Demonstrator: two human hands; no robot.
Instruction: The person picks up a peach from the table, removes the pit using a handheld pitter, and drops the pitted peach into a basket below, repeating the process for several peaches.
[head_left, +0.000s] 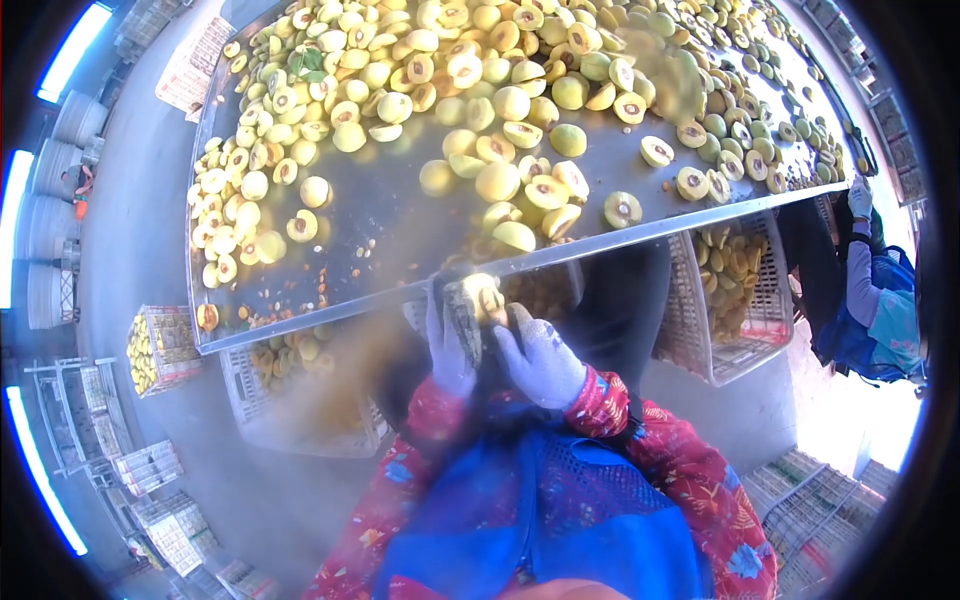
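A pale yellow stone fruit (pixel 487 298) is between my two gloved hands, just in front of the metal table's near edge. My left hand (pixel 453 340) is closed around its left side, the glove's fingers stained dark. From the right, my right hand (pixel 540 360) presses its thumb and fingers against the same fruit. Blur hides whether the fruit is whole or split. Beyond my hands, many yellow-green fruit halves (pixel 548 192), some with brown pits showing, lie on the metal table (pixel 400 215).
Below the table edge stand a plastic crate of fruit pieces (pixel 690 340) at right and another crate (pixel 250 400) at left. A smaller crate (pixel 175 335) of yellow fruit is on the floor. At far right, a co-worker's gloved hand (pixel 860 197) is by the table corner.
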